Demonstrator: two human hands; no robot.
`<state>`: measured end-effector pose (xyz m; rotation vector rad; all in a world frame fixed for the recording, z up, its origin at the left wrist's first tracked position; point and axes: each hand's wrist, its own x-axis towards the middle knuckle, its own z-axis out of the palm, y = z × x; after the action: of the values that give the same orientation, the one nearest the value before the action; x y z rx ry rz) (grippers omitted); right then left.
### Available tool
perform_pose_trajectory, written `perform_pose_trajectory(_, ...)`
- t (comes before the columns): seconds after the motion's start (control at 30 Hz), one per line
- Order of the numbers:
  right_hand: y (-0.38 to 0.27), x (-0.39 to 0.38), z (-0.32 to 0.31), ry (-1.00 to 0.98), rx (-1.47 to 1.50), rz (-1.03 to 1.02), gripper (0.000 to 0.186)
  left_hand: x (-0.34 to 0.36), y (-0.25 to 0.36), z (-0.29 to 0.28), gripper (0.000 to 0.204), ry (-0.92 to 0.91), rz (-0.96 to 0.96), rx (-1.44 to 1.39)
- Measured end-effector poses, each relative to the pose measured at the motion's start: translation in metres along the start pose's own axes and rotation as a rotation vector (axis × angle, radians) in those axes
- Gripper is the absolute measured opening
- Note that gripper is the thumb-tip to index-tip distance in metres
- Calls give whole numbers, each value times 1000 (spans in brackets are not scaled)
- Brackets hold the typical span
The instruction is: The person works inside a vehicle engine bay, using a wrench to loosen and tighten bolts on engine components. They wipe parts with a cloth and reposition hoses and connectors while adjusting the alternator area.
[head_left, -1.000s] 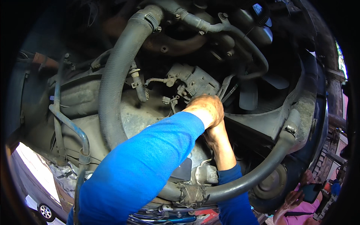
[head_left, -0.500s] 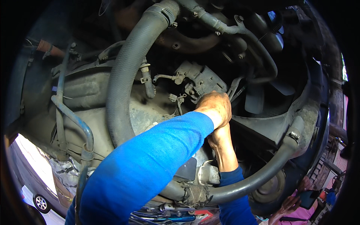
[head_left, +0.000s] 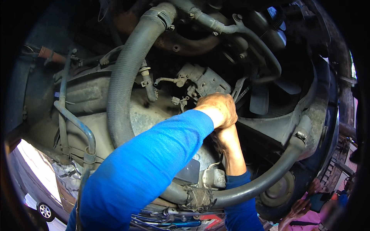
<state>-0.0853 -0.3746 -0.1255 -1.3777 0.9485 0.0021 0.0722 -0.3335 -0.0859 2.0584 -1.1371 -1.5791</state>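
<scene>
My left hand (head_left: 217,107), bare and smudged below a blue sleeve, is closed at the front of a dusty metal component (head_left: 206,81) in the engine bay; what its fingers grip is hidden. My right hand (head_left: 227,134) lies beneath it, reaching up from the lower edge, its fingers hidden behind the left hand. Black fan blades (head_left: 259,98) and a plastic shroud (head_left: 269,127) are just right of my hands. A big ribbed hose (head_left: 127,77) curves down on the left, and another hose (head_left: 246,194) crosses over my right sleeve below.
Pipes (head_left: 71,115) run down the left side. A worn mesh wrap (head_left: 199,199) covers part of the lower hose. Outside the bay, a white car (head_left: 46,211) shows at lower left. At lower right another person's hands (head_left: 298,208) hold a dark device near pink clothing (head_left: 308,219).
The view shifted a little right and down from a second ago to half a second ago, then slightly back. My hands stay in the same place on the component, the left hand barely moving.
</scene>
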Motion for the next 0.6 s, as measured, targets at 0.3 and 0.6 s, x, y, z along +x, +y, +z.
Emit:
perform_pose_trajectory(0.3,-17,-5,-27,289,-960,-24,35,-6,-15,-24,32,95,-176,74)
perform_pose_trajectory(0.6,15,21,-27,337,-922,-486,35,-2,-33,-15,45,379,-128,253)
